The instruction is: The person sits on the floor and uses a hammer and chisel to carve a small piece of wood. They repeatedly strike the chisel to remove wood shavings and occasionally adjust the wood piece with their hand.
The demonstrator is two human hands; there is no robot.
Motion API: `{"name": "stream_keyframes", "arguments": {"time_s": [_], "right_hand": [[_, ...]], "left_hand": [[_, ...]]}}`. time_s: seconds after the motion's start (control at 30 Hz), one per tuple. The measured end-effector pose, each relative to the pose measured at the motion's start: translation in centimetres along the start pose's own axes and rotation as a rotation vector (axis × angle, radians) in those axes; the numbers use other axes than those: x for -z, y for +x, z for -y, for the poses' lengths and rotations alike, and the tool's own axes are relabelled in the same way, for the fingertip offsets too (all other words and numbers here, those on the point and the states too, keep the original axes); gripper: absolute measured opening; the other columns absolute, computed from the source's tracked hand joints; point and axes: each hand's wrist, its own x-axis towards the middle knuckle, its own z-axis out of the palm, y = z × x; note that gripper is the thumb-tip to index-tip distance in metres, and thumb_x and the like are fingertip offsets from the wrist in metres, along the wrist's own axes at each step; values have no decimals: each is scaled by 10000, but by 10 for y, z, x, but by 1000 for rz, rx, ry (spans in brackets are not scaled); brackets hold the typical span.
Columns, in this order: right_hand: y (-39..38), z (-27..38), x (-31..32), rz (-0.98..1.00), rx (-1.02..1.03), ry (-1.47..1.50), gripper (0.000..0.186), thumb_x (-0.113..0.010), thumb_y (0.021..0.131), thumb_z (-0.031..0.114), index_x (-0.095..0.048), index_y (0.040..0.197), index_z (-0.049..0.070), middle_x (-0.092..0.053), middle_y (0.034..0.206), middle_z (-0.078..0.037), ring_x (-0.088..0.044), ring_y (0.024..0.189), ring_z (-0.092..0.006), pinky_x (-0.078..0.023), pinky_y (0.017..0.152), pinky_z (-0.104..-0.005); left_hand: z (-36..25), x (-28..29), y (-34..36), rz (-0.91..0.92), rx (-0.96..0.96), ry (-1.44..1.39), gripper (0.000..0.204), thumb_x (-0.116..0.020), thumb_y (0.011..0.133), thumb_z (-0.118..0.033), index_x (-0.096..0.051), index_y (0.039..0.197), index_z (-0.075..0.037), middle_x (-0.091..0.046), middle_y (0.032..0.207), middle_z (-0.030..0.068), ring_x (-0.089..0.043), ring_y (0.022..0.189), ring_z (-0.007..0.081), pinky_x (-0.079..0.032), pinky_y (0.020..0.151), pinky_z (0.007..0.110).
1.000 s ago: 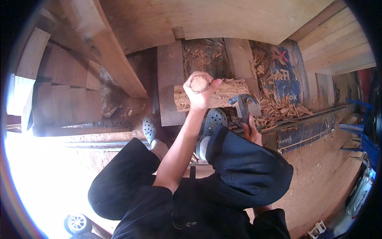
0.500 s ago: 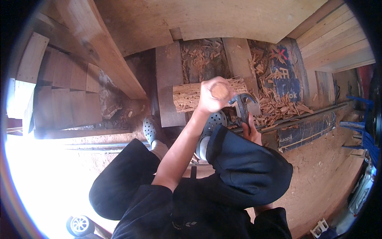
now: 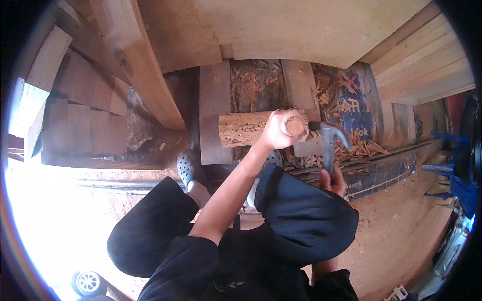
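Your left hand (image 3: pixel 277 132) wraps the handle (image 3: pixel 294 126), 2 o'clock; right hand (image 3: pixel 333 182) grips the hammer (image 3: pixel 328 149), 3 o'clock (likely head-heavy, stiff; hold low). Block (image 3: pixel 242 129), 12 o'clock: probably splintery.

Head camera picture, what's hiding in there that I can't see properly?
All in the head view:
Round-ended tool: underside, hidden by the left grip.
Hammer: lower handle, hidden at the right grip.
Right clog: mostly hidden by the left forearm and trouser leg.
Bright area at left: details lost in glare.
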Motion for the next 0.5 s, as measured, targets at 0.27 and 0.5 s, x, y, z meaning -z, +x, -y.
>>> {"name": "stream_keyframes", "arguments": {"time_s": [0.27,0.5], "right_hand": [[-2,81,25,128,642,-419,627,-728,801,215,-442,1322,15,-640,1025,-240,-650,963,-325,-509,779,-369],[-8,93,6,296,432,-522,593,-715,808,197,-451,1323,67,-640,975,-240,-651,910,-366,-515,711,-386]], "left_hand": [[-1,-2,2,26,-14,-47,227,-742,601,-94,-614,779,-37,-642,751,139,-645,714,312,-504,661,347],[5,6,-1,30,-5,-70,241,-717,583,-80,-615,795,-27,-644,751,138,-654,716,306,-504,645,337]]}}
